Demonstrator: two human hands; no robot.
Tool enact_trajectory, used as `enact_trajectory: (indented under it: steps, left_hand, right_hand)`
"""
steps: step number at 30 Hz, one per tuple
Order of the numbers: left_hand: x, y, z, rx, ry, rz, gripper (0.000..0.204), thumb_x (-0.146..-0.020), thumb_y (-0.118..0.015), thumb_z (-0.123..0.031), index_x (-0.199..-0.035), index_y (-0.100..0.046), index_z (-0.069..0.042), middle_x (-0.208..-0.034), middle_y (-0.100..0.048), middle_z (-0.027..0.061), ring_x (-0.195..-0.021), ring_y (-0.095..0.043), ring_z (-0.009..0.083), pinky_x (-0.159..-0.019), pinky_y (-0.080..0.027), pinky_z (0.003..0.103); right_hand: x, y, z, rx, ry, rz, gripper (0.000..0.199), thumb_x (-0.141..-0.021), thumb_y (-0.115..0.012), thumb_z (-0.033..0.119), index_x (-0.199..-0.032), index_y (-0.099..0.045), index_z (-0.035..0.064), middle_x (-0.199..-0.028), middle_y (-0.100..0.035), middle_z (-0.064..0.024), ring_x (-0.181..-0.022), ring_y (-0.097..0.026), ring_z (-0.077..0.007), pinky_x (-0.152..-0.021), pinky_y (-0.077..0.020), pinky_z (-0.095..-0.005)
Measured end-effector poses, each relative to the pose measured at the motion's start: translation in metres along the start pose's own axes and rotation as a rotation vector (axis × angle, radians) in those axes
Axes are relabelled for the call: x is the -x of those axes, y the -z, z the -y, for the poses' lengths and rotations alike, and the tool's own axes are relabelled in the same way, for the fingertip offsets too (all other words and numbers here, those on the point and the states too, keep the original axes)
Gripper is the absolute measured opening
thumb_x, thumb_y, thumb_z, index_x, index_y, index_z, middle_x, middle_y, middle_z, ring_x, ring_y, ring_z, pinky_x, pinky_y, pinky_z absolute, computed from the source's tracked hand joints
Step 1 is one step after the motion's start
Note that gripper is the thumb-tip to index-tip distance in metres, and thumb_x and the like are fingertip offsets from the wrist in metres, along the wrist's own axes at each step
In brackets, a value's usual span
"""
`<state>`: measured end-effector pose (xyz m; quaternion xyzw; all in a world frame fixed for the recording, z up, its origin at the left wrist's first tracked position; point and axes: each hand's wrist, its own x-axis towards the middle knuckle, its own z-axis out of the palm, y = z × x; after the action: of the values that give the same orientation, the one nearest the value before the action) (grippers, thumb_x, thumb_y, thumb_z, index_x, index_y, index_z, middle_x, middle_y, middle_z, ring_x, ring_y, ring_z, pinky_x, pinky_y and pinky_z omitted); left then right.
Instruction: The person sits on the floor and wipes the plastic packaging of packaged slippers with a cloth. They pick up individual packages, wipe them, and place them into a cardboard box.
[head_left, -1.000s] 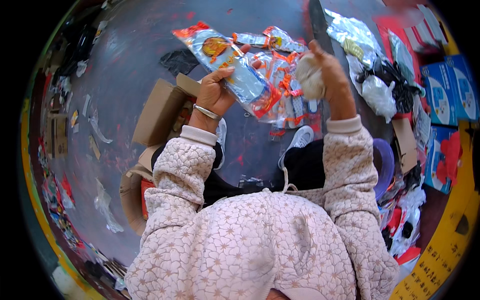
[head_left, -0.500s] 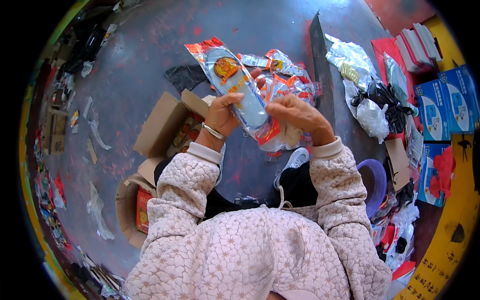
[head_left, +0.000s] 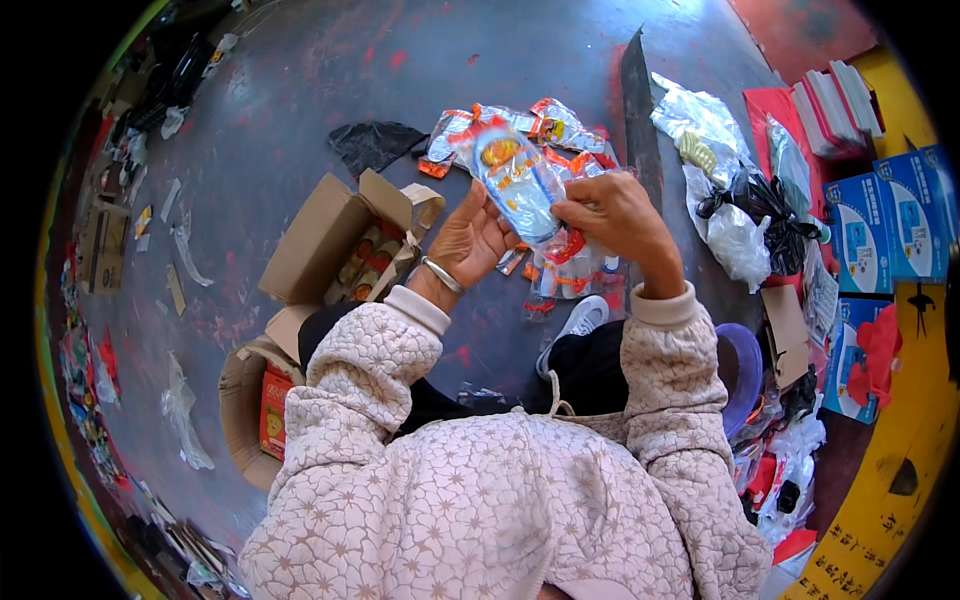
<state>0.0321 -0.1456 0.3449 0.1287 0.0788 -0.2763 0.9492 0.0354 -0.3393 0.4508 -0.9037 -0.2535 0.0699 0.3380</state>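
Packet (head_left: 515, 190) of clear film, pale blue inside with orange printing, slants away from the right hand (head_left: 622, 218), whose thumb and fingers pinch its near end. The left hand (head_left: 467, 243) lies palm up, fingers loosely spread, just beside it; contact is unclear. Beyond, similar packets (head_left: 566, 128) lie on the floor (head_left: 300, 100), with an open carton (head_left: 315, 240) to their left.

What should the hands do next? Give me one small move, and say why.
Probably close the left hand lightly on the near edge of the packet to steady it. The right hand pinches the packet by one end, while the left lies open beside it; whether the left touches it is hard to tell.
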Motion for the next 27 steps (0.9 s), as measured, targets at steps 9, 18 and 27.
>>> enact_trajectory:
  steps: [9, 18, 27]
  left_hand:
    - [-0.009, 0.008, -0.004, -0.216, -0.057, -0.155, 0.035, -0.083, -0.055, 0.002, -0.117, -0.045, -0.001, -0.110, -0.058, 0.0130, -0.099, -0.059, 0.0242, -0.089, -0.048, 0.039]
    - [-0.011, -0.005, -0.007, -0.309, -0.299, -0.265, 0.040, -0.079, -0.057, 0.007, -0.115, -0.042, -0.002, -0.106, -0.057, 0.0121, -0.097, -0.060, 0.0247, -0.083, -0.052, 0.039]
    - [-0.004, -0.013, -0.017, -0.263, -0.194, -0.180, 0.037, -0.080, -0.059, 0.004, -0.113, -0.046, -0.006, -0.109, -0.057, 0.0074, -0.102, -0.056, 0.0214, -0.091, -0.046, 0.039]
  right_hand:
    - [-0.005, -0.025, -0.038, -0.456, -0.350, 0.040, 0.031, -0.086, -0.060, 0.027, -0.076, -0.063, -0.0019, -0.064, -0.055, -0.0001, -0.060, -0.047, -0.0060, -0.054, -0.0388, -0.0252]
    - [-0.003, -0.046, -0.039, -0.609, -0.415, 0.001, 0.039, -0.078, -0.063, 0.034, -0.088, -0.064, -0.0040, -0.071, -0.061, -0.0101, -0.057, -0.057, -0.0136, -0.053, -0.0451, -0.0275]
    - [0.000, -0.032, -0.035, -0.909, -0.350, 0.208, 0.015, -0.076, -0.060, 0.006, -0.089, -0.065, -0.0014, -0.081, -0.065, -0.0052, -0.074, -0.059, -0.0095, -0.071, -0.0464, -0.0236]
